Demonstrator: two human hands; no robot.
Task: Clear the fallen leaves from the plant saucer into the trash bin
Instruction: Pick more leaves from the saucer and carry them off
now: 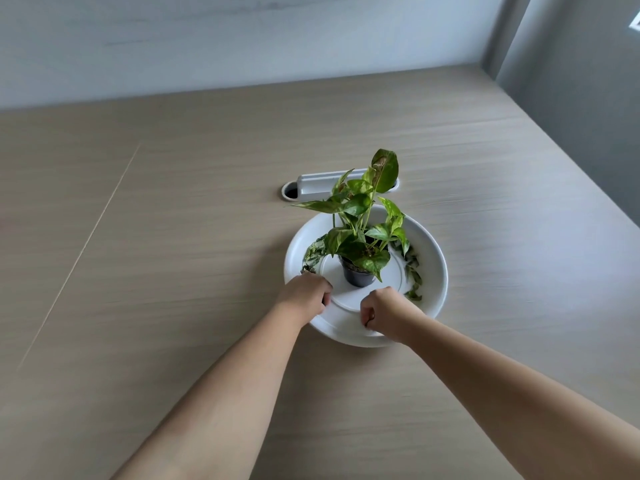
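A pot (358, 276) stands in the middle of a saucer (431, 271) on the table (173, 237), leaves (313, 252) lying around it, cable slot (313, 188) behind

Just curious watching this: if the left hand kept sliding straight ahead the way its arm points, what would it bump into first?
Probably the fallen leaves lying in the saucer just beyond the left hand; the pot sits slightly to its right. Depth is hard to judge.

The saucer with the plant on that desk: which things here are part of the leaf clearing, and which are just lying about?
Part of the job:
saucer
fallen leaves
left hand, closed
right hand, closed

Just there:
potted plant, standing in the saucer
cable port in the desk

No trash bin is in view.
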